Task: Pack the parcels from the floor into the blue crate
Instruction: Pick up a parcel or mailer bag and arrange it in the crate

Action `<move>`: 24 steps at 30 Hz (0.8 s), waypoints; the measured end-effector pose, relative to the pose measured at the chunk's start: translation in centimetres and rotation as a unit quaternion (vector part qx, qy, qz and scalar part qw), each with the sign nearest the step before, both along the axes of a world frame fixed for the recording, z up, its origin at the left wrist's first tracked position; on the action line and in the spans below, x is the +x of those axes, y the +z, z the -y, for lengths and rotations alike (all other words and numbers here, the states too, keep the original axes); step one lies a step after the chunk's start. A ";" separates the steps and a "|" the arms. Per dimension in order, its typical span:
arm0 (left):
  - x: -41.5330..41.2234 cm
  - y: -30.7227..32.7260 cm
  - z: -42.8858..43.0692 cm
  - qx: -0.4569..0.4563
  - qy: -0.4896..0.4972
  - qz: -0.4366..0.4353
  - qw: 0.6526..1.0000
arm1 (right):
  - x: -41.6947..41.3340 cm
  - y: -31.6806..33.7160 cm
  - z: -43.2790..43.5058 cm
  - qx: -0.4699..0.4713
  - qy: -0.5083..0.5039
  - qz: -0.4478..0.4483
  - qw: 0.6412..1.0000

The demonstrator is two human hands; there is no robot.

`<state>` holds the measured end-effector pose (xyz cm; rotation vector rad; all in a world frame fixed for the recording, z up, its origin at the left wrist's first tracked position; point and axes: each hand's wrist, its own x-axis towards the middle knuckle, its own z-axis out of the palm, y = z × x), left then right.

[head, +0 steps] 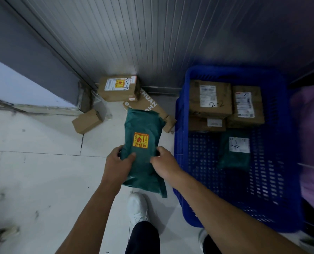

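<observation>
While held above the floor just left of the blue crate [180, 143], the green parcel [143, 129] is gripped at its near half, left hand [118, 162] and right hand [164, 163] each curled round a side. Three cardboard boxes [118, 88] lie along the floor's far edge, by the wall.

Site: parcel handling or pick-up room | Evidence: shipping-labelled cardboard boxes [118, 88] loose on white tiled floor [33, 162]; blue perforated plastic crate [179, 125] holding hand-numbered, labelled parcels [210, 99]; ribbed grey metal wall [134, 33] behind.
</observation>
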<state>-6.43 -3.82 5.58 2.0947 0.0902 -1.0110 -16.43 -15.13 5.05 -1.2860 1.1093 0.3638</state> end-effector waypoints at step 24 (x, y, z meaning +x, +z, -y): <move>-10.2 11.7 9.3 -0.192 0.071 -0.248 0.947 | -14.4 11.0 8.1 0.113 -0.276 0.134 0.945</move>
